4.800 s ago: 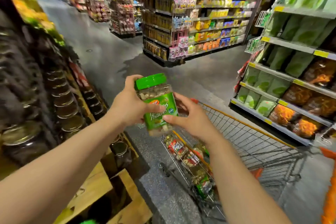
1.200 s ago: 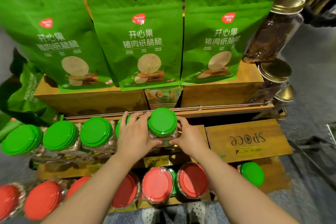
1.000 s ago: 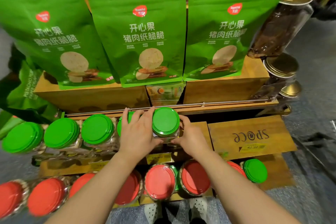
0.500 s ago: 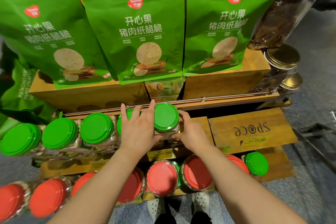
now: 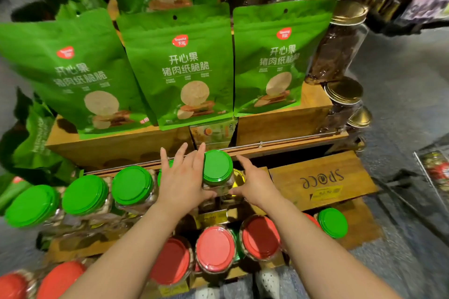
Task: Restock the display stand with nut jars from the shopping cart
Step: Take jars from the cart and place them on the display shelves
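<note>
Three red-lidded jars point(image 5: 215, 249) nearest, on lowest shelf. Above, left hand point(image 5: 182, 184) and right hand point(image 5: 255, 185) flanked green-lidded nut jar point(image 5: 218, 171) standing upright on display stand point(image 5: 323, 177) middle shelf; fingers straight and spread, thumbs touching jar's near side. Green snack bags point(image 5: 182, 68) stood behind.

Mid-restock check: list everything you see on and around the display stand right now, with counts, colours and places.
Green-lid jars: five visible in the middle-tier row, one partly hidden by the left hand; the rightmost sits between both hands.
Lone green-lid jar: one, lower tier, right end.
Red-lid jars: at least five, lower tier.
Green snack bags: three in front, more behind, upper tier.
Gold-lid jars: several, dark contents, right side.
Wooden stand: brown, bare spot right of the jars.
Left hand: fingers straight, against the jar.
Right hand: fingers extended, at the jar.
</note>
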{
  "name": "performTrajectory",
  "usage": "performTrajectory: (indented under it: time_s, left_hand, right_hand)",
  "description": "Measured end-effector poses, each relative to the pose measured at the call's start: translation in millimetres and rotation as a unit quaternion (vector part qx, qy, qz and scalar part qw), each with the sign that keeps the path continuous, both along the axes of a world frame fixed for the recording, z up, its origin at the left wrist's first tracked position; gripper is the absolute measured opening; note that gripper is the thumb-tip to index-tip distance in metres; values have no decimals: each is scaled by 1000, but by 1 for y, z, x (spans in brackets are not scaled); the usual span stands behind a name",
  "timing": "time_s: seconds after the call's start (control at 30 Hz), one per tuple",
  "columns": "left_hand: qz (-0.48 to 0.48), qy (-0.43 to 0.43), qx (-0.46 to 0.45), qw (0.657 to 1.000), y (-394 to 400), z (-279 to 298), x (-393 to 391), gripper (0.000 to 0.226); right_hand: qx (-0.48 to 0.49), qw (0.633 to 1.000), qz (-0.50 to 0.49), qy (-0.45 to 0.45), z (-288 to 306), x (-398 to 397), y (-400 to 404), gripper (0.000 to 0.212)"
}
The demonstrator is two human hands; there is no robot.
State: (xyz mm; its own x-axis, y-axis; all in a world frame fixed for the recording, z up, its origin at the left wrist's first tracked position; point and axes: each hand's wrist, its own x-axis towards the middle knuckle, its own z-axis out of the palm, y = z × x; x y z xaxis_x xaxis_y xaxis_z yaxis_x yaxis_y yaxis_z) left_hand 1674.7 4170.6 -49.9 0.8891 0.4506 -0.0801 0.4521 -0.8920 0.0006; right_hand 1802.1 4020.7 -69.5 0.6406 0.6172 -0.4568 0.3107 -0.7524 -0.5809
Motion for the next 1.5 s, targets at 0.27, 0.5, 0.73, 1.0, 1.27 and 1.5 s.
performTrajectory:
  time_s: [0.27, 0.5, 0.73, 1.0, 1.27, 1.5]
  left_hand:
    - [-64, -22, 48, 997, -12, 63, -4, 112]
    - [-151, -26, 52, 987, -62, 108, 20, 114]
    - [-254, -47, 63, 964, -149, 143, 45, 112]
    - [-336, -39, 70, 938, -290, 165, 60, 117]
    - [-414, -35, 71, 907, -451, 175, 85, 116]
    - [-488, -12, 65, 871, -573, 175, 110, 114]
  right_hand:
    - [5, 999, -2, -49, 59, -10, -30, 113]
    - [-30, 991, -20, -126, 119, -16, -96, 112]
    - [-62, 978, -77, -185, 154, -24, -198, 107]
    - [-115, 965, -123, -200, 173, -34, -343, 119]
    - [-207, 936, -174, -224, 189, -47, -514, 124]
    - [-205, 923, -251, -205, 187, -56, -638, 121]
